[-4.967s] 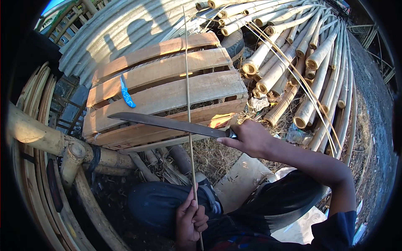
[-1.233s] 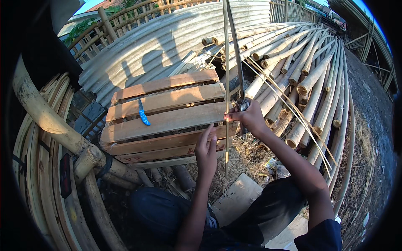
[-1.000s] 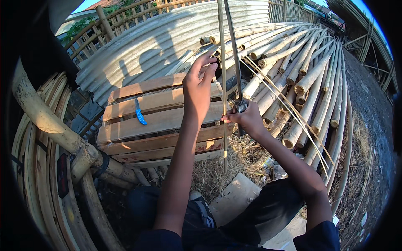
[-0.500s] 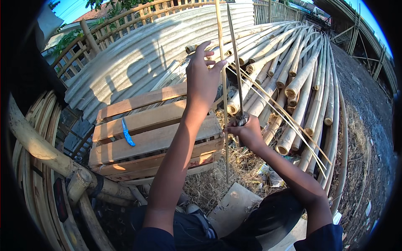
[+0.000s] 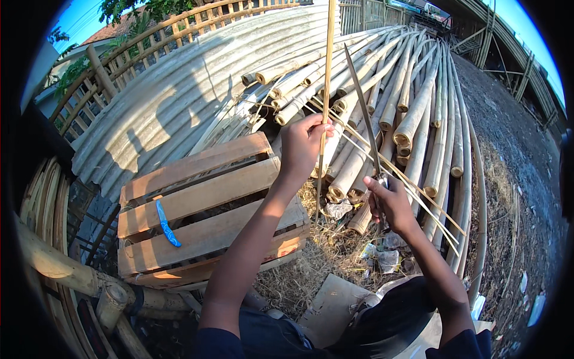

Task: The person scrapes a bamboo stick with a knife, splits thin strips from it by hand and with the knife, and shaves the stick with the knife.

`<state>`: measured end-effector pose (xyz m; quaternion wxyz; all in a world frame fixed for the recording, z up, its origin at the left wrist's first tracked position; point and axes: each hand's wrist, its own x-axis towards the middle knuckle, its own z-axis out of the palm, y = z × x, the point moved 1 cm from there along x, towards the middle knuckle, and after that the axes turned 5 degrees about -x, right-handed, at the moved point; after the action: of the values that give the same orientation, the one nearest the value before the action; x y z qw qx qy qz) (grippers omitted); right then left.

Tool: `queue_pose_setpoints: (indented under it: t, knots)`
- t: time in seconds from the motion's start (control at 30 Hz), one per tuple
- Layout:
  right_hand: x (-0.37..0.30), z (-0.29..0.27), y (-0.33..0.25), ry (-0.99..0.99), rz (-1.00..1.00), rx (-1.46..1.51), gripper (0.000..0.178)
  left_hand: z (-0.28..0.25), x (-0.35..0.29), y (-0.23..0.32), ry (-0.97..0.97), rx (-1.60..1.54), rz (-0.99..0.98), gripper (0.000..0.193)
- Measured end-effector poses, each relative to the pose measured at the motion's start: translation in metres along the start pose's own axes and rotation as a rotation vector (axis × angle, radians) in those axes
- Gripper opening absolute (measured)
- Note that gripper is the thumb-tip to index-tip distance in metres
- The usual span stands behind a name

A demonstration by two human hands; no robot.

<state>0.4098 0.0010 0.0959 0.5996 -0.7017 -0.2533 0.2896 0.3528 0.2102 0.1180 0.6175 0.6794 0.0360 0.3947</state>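
My left hand [image 5: 304,146] is closed around a long thin bamboo strip [image 5: 328,72], which stands nearly upright and runs past the top edge. Below the fingers, its lower end hangs over the dry straw. The long, dark, narrow-bladed knife [image 5: 363,99] points up and slightly left from my right hand [image 5: 391,203]. That hand's fingers wrap its handle, which they mostly hide. The blade stands to the right of the strip, apart from it. On the slatted wooden crate [image 5: 197,185] to the left lies a small blue-handled knife [image 5: 167,224].
A large pile of bamboo poles [image 5: 412,119] spreads ahead and right, with several thin strips [image 5: 412,185] across it. Corrugated sheeting [image 5: 143,102] leans behind the crate. A thick bamboo rail [image 5: 60,257] crosses the left side. A flat board [image 5: 335,302] lies near my legs.
My left hand has gone from spread fingers to gripping the strip, and sits lower. The right hand and knife have moved right, away from the strip. The whole view has shifted a little.
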Motion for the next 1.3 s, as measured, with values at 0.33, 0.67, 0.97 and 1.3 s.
queue_pose_setpoints:
  t: [0.33, 0.67, 0.97, 1.3]
  knots:
    - [-0.112, 0.052, 0.094, 0.034, 0.410, 0.359, 0.042, -0.018, -0.030, -0.050, -0.359, 0.328, -0.067, 0.015]
    - [-0.101, 0.076, 0.076, -0.003, 0.346, 0.295, 0.043, -0.039, -0.037, -0.010, -0.075, 0.110, -0.161, 0.018]
    - [-0.092, 0.091, 0.081, -0.013, 0.333, 0.334, 0.042, -0.040, -0.044, -0.031, -0.075, 0.229, -0.085, 0.015]
    - [-0.092, 0.105, 0.097, -0.101, 0.422, 0.401, 0.044, -0.018, -0.023, -0.010, -0.155, 0.001, -0.039, 0.029]
